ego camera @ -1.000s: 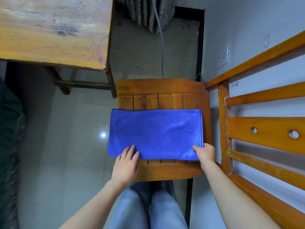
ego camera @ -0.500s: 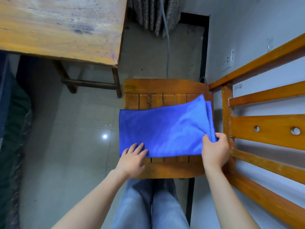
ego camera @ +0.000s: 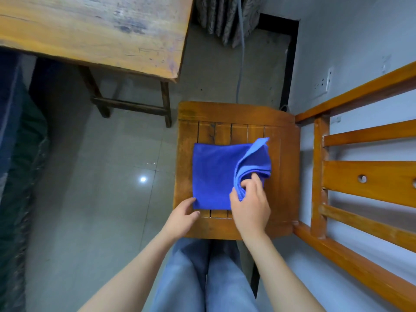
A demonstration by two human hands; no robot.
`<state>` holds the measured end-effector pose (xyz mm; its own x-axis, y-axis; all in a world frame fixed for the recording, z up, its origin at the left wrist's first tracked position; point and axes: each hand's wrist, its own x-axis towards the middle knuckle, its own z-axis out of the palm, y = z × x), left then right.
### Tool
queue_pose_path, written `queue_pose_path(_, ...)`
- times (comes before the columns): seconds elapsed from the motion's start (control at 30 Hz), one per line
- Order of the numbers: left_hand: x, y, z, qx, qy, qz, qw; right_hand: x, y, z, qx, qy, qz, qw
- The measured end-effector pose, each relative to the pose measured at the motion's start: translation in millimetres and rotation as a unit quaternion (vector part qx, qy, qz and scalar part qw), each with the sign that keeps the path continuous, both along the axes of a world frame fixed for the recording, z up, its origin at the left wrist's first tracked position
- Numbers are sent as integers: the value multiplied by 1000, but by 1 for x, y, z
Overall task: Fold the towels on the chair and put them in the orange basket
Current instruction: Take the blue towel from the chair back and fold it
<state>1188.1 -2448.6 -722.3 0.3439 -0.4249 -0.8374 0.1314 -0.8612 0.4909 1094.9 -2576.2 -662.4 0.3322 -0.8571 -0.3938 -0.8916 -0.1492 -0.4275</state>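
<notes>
While the right hand (ego camera: 248, 208) pinched the gathered right-hand edge of the blue towel (ego camera: 213, 176) between thumb and fingers, that end stood lifted and curled over the flat part, its layers fanned out and a corner poking up toward the far slats. A second before, the towel had lain as a long flat strip across the whole width of the chair seat (ego camera: 236, 113), with a hand at each near corner; half a second before, the right end had only begun to rise. Now the strip had been carried about halfway across, so its footprint on the seat had shrunk to a rough square on the left and middle of the seat. That suggested the cross fold was nearly made and only needed laying down and smoothing.

The left hand (ego camera: 182, 216) had slipped from lying flat on the cloth to resting at the near left corner, fingers loosely curled and touching the towel's edge and the wood, not gripping anything. The camera had also drawn nearer to the chair than before. No orange basket showed in view, so the putting-away part was not yet begun. The wooden table (ego camera: 94, 30) stood well apart at upper left.
</notes>
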Motion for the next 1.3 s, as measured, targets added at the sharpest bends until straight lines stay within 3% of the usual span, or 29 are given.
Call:
queue_pose_path(0.1,3,-5,2,-4,59,104,993,15,8,-8,51,16,113,992)
queue_pose_path(0.2,7,-5,3,7,80,140,987,21,12,-29,126,45,248,960)
queue_pose_path(0.3,8,-4,2,17,83,160,984,21,9,-43,226,80,267,934)
queue_pose_path(0.57,8,-4,-1,0,91,179,980,3,-15,-46,118,131,267,948)
queue_pose_path(0.63,4,-3,-3,-7,25,125,992,-6,-16,-48,66,144,216,963)
queue_pose_path(0.7,1,-2,-3,-1,-147,-26,989,-16,-16,-50,39,159,163,973)
queue_pose_path(0.73,1,-3,-3,-20,-235,-109,966,-23,-16,-52,28,166,156,973)
queue_pose_path(0.83,-8,-11,-7,-75,-319,-306,894,-46,-16,-62,-21,165,256,952)
queue_pose_path(0.93,-20,-25,-8,-68,-309,-425,848,-65,-18,-75,-27,187,382,905)
queue_pose_path(1.03,-29,-32,-20,-16,-294,-473,830,-69,-22,-82,-18,200,432,879)
queue_pose_path(1.3,-36,-34,-28,58,-307,-492,813,-71,-29,-90,-46,167,456,873)
